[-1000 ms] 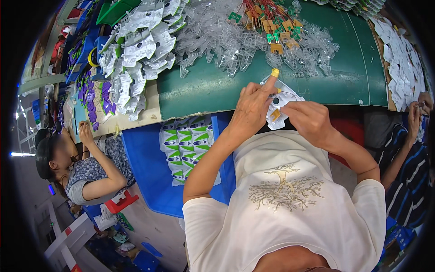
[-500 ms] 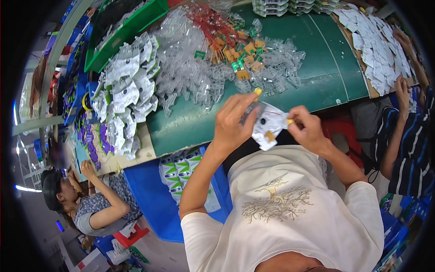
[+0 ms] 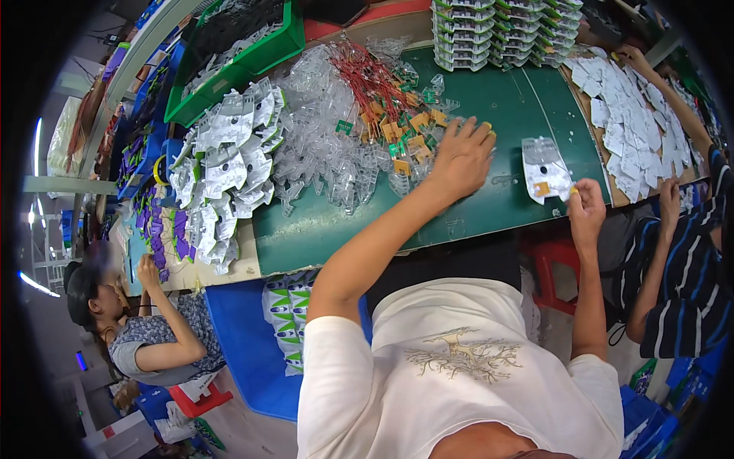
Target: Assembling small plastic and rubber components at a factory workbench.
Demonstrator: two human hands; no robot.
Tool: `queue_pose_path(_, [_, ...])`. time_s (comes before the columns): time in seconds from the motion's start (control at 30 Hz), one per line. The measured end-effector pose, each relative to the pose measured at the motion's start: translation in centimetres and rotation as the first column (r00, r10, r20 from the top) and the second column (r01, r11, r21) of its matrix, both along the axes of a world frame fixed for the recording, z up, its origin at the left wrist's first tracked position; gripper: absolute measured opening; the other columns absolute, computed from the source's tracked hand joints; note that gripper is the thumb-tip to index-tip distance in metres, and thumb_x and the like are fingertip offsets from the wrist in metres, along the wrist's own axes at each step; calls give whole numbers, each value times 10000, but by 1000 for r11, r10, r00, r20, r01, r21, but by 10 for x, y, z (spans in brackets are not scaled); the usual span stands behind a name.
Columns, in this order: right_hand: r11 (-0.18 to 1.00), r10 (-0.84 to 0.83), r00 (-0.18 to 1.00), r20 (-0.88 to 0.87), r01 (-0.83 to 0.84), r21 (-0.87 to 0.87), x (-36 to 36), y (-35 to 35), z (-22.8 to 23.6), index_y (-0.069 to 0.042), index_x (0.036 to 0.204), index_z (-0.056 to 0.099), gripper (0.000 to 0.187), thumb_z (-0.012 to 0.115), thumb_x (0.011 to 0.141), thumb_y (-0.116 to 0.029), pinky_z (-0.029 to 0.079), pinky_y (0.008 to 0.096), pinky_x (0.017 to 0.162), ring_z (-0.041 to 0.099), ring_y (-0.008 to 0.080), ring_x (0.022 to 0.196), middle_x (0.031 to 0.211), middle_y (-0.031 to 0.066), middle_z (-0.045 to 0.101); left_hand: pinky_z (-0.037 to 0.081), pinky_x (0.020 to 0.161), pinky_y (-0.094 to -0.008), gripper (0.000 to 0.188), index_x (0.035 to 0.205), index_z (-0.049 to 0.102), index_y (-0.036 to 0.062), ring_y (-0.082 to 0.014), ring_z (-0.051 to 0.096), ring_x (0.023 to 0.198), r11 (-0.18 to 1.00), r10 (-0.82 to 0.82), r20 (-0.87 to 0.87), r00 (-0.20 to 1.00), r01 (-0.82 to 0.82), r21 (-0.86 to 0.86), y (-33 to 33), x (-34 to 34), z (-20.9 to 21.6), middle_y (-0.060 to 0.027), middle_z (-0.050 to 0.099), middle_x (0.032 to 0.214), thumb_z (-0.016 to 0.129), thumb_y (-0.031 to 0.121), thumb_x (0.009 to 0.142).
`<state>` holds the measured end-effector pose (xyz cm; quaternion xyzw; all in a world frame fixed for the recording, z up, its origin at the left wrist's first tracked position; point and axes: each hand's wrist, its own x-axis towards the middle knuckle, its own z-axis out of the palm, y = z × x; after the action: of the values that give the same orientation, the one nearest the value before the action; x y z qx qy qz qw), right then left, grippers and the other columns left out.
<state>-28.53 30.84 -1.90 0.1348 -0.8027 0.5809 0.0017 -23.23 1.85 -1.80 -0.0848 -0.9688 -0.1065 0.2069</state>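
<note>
My left hand (image 3: 464,162) reaches over the right edge of a heap of clear plastic parts (image 3: 329,153). Its fingers stretch forward, one wearing a yellow finger cot, and nothing shows in its grasp. Several small orange and green circuit boards (image 3: 401,166) with red wires lie mixed into the heap beside it. Farther right, a white plastic shell (image 3: 544,170) is over the green tabletop, bearing an orange board near its lower edge and a dark round hole. My right hand (image 3: 587,206) pinches the shell's near right corner; a yellow cot shows at the fingertips.
White-and-green shells (image 3: 229,164) pile up at left, below a green bin (image 3: 252,57). Stacked shells (image 3: 462,34) stand at the back. White pieces (image 3: 634,130) cover a board at right. A blue container (image 3: 248,344) sits below the table's edge. Co-workers sit on both sides.
My hands have moved apart. The left let go of the shell and went forward to the clear parts; the right carried the shell rightward over the tabletop.
</note>
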Motion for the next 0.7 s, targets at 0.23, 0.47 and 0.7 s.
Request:
queue_pose_path(0.23, [990, 57, 997, -58, -50, 129, -13, -64, 2, 5, 1046, 573, 147, 578, 900, 10, 366, 217, 520, 467, 35, 585, 664, -15, 537, 319, 1137, -461, 414, 1162, 631, 59, -257, 505, 1259, 950, -311, 28, 950, 311, -31, -74, 64, 17, -72, 603, 1261, 683, 231, 789])
queue_pose_path(0.47, [956, 281, 915, -289, -242, 164, 9, -143, 49, -28, 1061, 684, 194, 633, 873, -29, 462, 276, 561, 591, 129, 607, 752, 94, 646, 336, 1133, -468, 380, 1195, 643, 91, -262, 474, 1324, 971, -202, -5, 979, 199, -134, -81, 111, 20, -63, 595, 1285, 630, 92, 816])
queue_pose_path(0.7, [844, 480, 798, -364, -308, 439, -24, -262, 32, -17, 1003, 707, 197, 647, 845, -118, 507, 358, 651, 647, 263, 708, 877, 119, 677, 320, 1127, -483, 348, 1168, 656, 65, -303, 460, 1333, 999, 32, -53, 998, -32, 5, -60, 157, 6, -119, 568, 1322, 573, 89, 831])
